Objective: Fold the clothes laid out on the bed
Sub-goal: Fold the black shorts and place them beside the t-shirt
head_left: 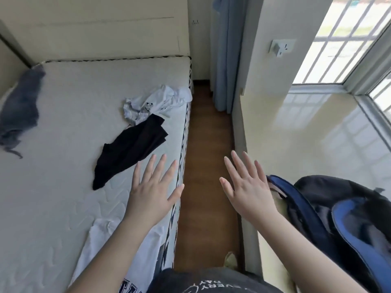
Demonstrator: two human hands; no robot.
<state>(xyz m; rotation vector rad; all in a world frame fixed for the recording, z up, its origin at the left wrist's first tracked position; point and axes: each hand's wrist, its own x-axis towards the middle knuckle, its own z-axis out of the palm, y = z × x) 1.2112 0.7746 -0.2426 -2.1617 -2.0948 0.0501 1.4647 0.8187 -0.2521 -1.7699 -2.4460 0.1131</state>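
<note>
A white mattress [63,176] fills the left of the view. On it lie a black garment [131,151], a crumpled white garment [154,102] near the right edge, a grey-blue garment [19,115] at the far left, and a white printed shirt [118,246] at the near edge under my left arm. My left hand [152,193] is held with fingers spread above the mattress's right edge, just short of the black garment. My right hand [247,187] is spread over the floor strip, holding nothing.
A narrow brown floor strip [207,166] runs between the bed and a glossy window ledge [317,134]. A black and blue backpack [338,218] sits on the ledge at the right. A blue curtain [226,51] hangs at the far end.
</note>
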